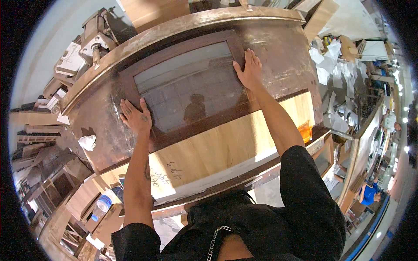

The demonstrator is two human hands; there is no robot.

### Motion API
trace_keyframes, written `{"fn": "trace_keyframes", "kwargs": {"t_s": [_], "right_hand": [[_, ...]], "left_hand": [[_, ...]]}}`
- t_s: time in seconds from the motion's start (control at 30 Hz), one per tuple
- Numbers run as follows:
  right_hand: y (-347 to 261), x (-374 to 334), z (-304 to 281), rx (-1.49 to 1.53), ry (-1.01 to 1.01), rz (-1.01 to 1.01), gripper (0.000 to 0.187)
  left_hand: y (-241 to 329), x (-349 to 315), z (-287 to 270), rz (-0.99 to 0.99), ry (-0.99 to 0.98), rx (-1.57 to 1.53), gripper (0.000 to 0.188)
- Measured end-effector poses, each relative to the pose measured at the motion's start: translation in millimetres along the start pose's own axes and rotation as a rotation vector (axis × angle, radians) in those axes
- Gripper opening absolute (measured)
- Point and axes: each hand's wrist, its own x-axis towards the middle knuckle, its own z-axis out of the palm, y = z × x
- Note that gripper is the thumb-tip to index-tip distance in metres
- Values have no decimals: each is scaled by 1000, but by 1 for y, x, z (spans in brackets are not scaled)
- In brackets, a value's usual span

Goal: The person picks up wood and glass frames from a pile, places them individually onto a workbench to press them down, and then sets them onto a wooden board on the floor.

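A dark brown wooden frame with a glass pane [187,82], like a cabinet door, lies flat on the worn brown workbench [287,61]. My left hand [137,117] rests on its left side, fingers spread. On the right side of the frame lies my right hand [250,71], its fingers stretched out and the thumb apart. Neither hand holds anything. The glass shows a dark reflection. Along the near side of the frame runs a light plywood board [217,143] with handwritten marks.
A raised wooden rail [183,32] borders the bench's far side. A crumpled white wad [87,142] sits at the left, an orange object [306,132] at the near right. A plastic bottle [102,206] stands lower left. White sheets [333,65] pile up beyond the right edge. A person in blue [370,194] is farther right.
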Motion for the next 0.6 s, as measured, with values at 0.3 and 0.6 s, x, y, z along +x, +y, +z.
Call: {"fn": "trace_keyframes", "kwargs": {"t_s": [0.3,0.6], "right_hand": [[-5,-1,-1,48,43,9,74],[-2,-3,-6,50,-1,43,74]], "left_hand": [[-2,-1,-3,34,30,-19,74],[2,-3,0,22,15,-19,74]]}}
